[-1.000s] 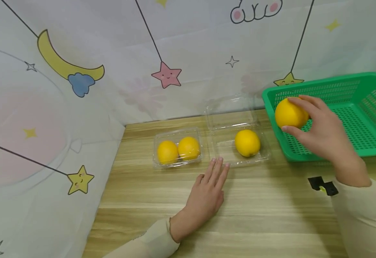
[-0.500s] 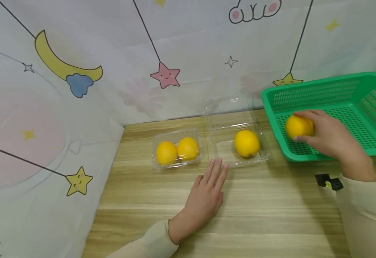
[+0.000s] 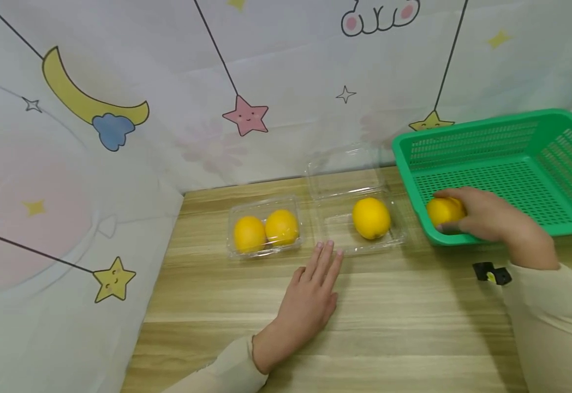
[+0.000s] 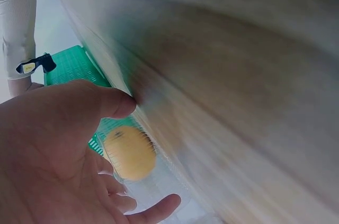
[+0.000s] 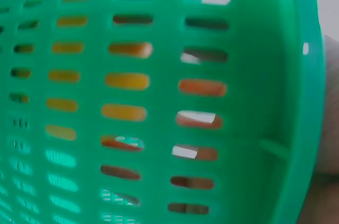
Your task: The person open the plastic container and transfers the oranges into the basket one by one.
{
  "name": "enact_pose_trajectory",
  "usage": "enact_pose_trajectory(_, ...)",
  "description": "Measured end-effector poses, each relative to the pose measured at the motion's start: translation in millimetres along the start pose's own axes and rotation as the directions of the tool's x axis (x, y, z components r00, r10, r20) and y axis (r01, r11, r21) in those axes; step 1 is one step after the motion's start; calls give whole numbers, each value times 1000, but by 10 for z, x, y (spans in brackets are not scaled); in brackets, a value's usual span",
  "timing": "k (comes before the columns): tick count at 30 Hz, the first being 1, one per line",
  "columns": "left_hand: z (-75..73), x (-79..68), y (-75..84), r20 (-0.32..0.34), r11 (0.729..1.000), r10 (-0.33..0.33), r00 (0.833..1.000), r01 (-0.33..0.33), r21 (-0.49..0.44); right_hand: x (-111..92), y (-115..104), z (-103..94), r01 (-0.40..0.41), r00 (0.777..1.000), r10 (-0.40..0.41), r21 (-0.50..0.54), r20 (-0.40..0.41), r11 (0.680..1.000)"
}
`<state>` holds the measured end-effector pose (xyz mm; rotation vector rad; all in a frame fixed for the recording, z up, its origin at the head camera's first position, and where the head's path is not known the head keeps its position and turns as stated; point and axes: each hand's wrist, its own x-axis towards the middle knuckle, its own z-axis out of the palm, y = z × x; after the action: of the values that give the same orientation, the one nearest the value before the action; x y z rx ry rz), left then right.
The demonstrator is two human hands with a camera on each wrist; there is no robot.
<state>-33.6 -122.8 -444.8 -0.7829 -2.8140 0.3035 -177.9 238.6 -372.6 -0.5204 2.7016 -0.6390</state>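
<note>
Head view: what's held?

– Right hand (image 3: 487, 215) grips a fruit (image 3: 441, 210) in the basket (image 3: 517, 174); left hand (image 3: 309, 295), fingers straight, lies beside the open box (image 3: 334, 225).

– The risk?

– Basket's rim (image 3: 410, 186) could knock the fruit loose.

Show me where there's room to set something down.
Bare table: between the left hand and right sleeve, and in front of the closed box. Also free: the green basket, far side; the open box, left half. Crowded: the basket's near-left corner, where the right hand grips a yellow fruit.
</note>
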Motion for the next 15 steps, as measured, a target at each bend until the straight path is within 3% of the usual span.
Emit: enact_pose_trajectory(15,-23,-9,-14,8,1000,-2,1000,2,-11,-46,31,-15,109,994,-108,-41,25,993)
